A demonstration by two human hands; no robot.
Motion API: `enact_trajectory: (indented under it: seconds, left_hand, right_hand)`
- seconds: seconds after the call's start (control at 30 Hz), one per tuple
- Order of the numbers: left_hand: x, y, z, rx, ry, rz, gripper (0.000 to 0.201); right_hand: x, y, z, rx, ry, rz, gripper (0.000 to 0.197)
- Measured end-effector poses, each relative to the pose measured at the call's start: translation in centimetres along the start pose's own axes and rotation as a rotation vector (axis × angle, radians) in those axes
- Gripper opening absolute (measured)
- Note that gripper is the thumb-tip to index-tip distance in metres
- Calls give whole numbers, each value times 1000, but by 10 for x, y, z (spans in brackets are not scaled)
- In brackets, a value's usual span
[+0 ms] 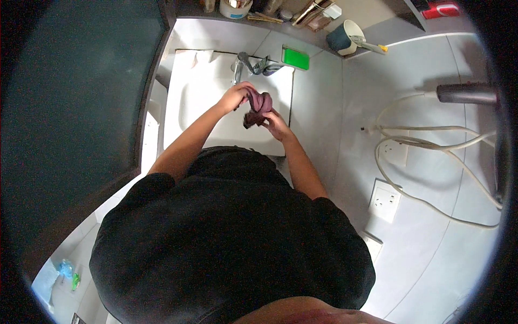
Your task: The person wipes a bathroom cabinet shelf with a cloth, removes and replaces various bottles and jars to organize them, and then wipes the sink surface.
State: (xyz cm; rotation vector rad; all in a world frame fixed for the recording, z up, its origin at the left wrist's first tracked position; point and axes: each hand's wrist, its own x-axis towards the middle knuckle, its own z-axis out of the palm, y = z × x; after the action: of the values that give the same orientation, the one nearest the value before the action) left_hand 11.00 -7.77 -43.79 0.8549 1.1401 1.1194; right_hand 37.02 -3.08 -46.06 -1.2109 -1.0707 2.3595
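Over the white washbasin [205,124], a bunched purple cloth [261,101] with a dark, frilly-looking end hangs between my hands. My left hand [235,99] grips its upper left part, just below the chrome tap [238,67]. At its lower right, the fingers of my right hand [277,126] are closed on the same cloth. A striped grey cloth [264,66] lies crumpled at the back of the basin, right of the tap. The cloth's folds hide some of my fingertips.
A green block in a holder [295,58] sits on the basin's back right corner. Behind it, a shelf carries a dark cup [346,39] and jars. White cables [421,139] hang along the tiled right wall by sockets [385,201]. A dark-framed panel [86,124] stands at left.
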Motion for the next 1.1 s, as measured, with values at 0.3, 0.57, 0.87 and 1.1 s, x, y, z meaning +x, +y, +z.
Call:
enact_trajectory:
  seconds: [0.3,0.57,0.87,1.1]
  left_hand:
    - [-23,132,41,-98,-262,293,27]
    - [-32,202,76,-353,-439,349,34]
    - [-48,245,74,-648,-579,449,44]
    - [-59,224,-29,-1071,-239,691,39]
  right_hand:
    - [-3,29,-18,521,96,81,47]
    - [-6,2,18,-318,236,-376,70]
    - [-14,-55,109,-469,-218,-582,41]
    - [-2,-72,76,328,-145,-529,31]
